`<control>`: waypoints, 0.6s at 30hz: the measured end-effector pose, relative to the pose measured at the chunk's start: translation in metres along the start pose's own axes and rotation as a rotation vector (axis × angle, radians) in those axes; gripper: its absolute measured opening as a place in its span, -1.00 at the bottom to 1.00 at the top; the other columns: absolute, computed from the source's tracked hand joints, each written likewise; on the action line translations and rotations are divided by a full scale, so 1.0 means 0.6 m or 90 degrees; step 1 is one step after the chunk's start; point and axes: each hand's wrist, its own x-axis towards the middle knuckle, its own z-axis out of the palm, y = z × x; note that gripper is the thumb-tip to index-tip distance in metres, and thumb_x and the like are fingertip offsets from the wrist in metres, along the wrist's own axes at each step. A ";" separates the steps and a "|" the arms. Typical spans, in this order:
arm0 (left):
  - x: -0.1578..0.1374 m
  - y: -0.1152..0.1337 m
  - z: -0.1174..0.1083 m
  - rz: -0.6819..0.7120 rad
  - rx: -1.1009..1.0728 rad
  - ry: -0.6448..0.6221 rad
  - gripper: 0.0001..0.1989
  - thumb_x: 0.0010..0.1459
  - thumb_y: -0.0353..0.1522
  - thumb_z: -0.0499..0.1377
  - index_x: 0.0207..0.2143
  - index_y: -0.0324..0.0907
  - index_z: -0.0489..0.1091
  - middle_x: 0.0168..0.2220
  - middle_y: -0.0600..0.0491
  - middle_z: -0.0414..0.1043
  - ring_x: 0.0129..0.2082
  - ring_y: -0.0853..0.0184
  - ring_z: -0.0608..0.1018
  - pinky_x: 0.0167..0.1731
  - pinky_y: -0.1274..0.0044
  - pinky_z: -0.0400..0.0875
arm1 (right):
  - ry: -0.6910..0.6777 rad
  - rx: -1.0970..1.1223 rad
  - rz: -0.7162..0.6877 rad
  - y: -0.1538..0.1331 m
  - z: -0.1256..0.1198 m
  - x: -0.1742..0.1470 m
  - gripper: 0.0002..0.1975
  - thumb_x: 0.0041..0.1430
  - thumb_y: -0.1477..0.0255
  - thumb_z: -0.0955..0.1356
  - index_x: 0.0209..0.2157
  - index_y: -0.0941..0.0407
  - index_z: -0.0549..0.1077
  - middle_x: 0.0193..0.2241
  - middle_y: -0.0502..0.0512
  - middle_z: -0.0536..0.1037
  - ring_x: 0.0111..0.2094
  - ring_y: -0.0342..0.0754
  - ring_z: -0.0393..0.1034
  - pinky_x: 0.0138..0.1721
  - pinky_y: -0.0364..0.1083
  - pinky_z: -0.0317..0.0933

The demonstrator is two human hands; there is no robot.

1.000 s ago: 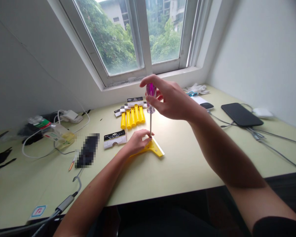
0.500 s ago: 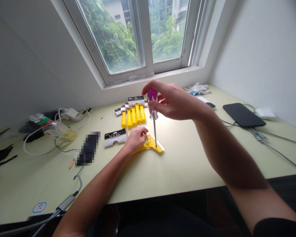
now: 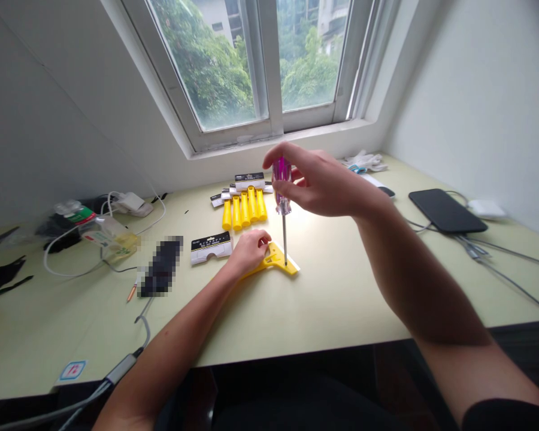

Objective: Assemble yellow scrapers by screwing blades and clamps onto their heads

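Note:
My right hand (image 3: 312,179) is closed around the purple, clear handle of a screwdriver (image 3: 282,194), with the index finger over its top. The screwdriver stands nearly upright, its tip on the head of a yellow scraper (image 3: 277,258) lying on the table. A pale blade strip runs along the scraper's right edge. My left hand (image 3: 250,248) is closed on the scraper, pressing it to the tabletop; part of the handle is hidden beneath the hand and forearm. Beside the left hand lies a black and white card sleeve (image 3: 211,248).
Several yellow scrapers (image 3: 244,208) with black and white sleeves lie toward the window. At right are a black phone-like slab (image 3: 447,211), cables and white gloves (image 3: 365,160). To the left are a blurred-out dark object (image 3: 162,266), a plastic bag (image 3: 112,236) and a charger (image 3: 131,203).
The view has shifted slightly. Both hands, the screwdriver and the scraper keep nearly the same positions relative to each other.

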 end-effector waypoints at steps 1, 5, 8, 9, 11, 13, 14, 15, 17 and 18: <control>0.000 0.000 0.000 -0.001 0.001 0.000 -0.82 0.09 -0.53 0.10 -0.34 -0.21 0.50 -0.33 0.02 0.53 -0.32 0.31 0.53 -0.28 0.50 0.41 | -0.001 0.001 0.001 0.000 0.000 0.000 -0.68 0.20 0.50 0.29 0.01 0.15 0.33 -0.36 0.02 0.38 -0.30 -0.11 0.26 -0.22 -0.06 0.20; -0.001 0.002 -0.001 -0.002 0.010 0.000 -0.82 0.09 -0.51 0.10 -0.32 -0.20 0.50 -0.34 0.01 0.53 -0.34 0.31 0.52 -0.27 0.49 0.42 | 0.002 0.005 0.005 -0.001 -0.001 0.000 -0.67 0.21 0.49 0.29 0.02 0.14 0.33 -0.36 0.01 0.37 -0.29 -0.10 0.26 -0.20 -0.05 0.21; -0.001 0.002 -0.001 0.002 0.012 -0.001 -0.82 0.09 -0.51 0.10 -0.32 -0.21 0.50 -0.34 0.01 0.53 -0.34 0.30 0.52 -0.26 0.48 0.43 | 0.005 0.005 0.009 -0.002 -0.002 -0.002 -0.67 0.22 0.47 0.28 0.04 0.12 0.32 -0.35 0.01 0.38 -0.28 -0.10 0.27 -0.20 -0.05 0.22; -0.001 0.002 -0.001 0.004 0.012 0.000 -0.82 0.09 -0.51 0.10 -0.32 -0.21 0.50 -0.34 0.01 0.53 -0.34 0.30 0.52 -0.26 0.47 0.43 | 0.005 0.005 0.009 -0.001 -0.003 -0.002 -0.66 0.22 0.47 0.28 0.04 0.12 0.31 -0.35 0.01 0.38 -0.28 -0.10 0.27 -0.20 -0.05 0.22; -0.001 0.001 -0.001 0.006 0.012 0.001 -0.82 0.09 -0.51 0.10 -0.33 -0.20 0.50 -0.35 0.01 0.53 -0.34 0.30 0.52 -0.26 0.48 0.43 | 0.005 0.002 0.006 -0.001 -0.002 -0.002 -0.66 0.23 0.46 0.28 0.04 0.12 0.31 -0.35 0.01 0.39 -0.28 -0.10 0.27 -0.20 -0.06 0.23; -0.001 0.001 -0.001 0.006 0.012 0.002 -0.82 0.09 -0.52 0.10 -0.33 -0.20 0.50 -0.35 0.02 0.53 -0.34 0.30 0.52 -0.27 0.48 0.43 | 0.005 -0.004 0.001 0.001 0.000 -0.002 -0.67 0.23 0.46 0.28 0.04 0.12 0.32 -0.35 0.02 0.39 -0.29 -0.10 0.27 -0.21 -0.06 0.23; -0.001 0.001 0.000 0.006 0.011 0.001 -0.82 0.09 -0.52 0.10 -0.33 -0.21 0.50 -0.35 0.02 0.53 -0.35 0.30 0.52 -0.27 0.49 0.43 | 0.005 -0.007 -0.002 0.001 0.001 -0.001 -0.67 0.23 0.46 0.28 0.04 0.12 0.32 -0.35 0.02 0.39 -0.29 -0.10 0.27 -0.21 -0.06 0.23; -0.002 0.001 0.000 0.006 0.010 0.001 -0.82 0.09 -0.52 0.10 -0.33 -0.21 0.50 -0.35 0.02 0.53 -0.35 0.31 0.52 -0.28 0.49 0.43 | 0.005 -0.009 -0.004 0.002 0.002 -0.001 -0.67 0.23 0.45 0.28 0.04 0.13 0.32 -0.35 0.02 0.39 -0.29 -0.10 0.27 -0.22 -0.06 0.22; -0.002 0.002 0.000 0.005 0.010 -0.001 -0.81 0.09 -0.52 0.10 -0.32 -0.21 0.50 -0.34 0.01 0.53 -0.34 0.30 0.52 -0.29 0.50 0.42 | 0.005 -0.014 -0.006 0.003 0.003 0.000 -0.67 0.22 0.45 0.28 0.03 0.13 0.33 -0.35 0.03 0.39 -0.29 -0.10 0.27 -0.23 -0.07 0.22; -0.002 0.002 0.000 0.004 0.012 -0.002 -0.81 0.09 -0.53 0.10 -0.32 -0.21 0.50 -0.34 0.01 0.53 -0.34 0.30 0.52 -0.29 0.50 0.42 | 0.006 -0.017 -0.005 0.003 0.003 0.000 -0.68 0.22 0.44 0.28 0.02 0.13 0.33 -0.35 0.03 0.39 -0.29 -0.10 0.27 -0.23 -0.07 0.22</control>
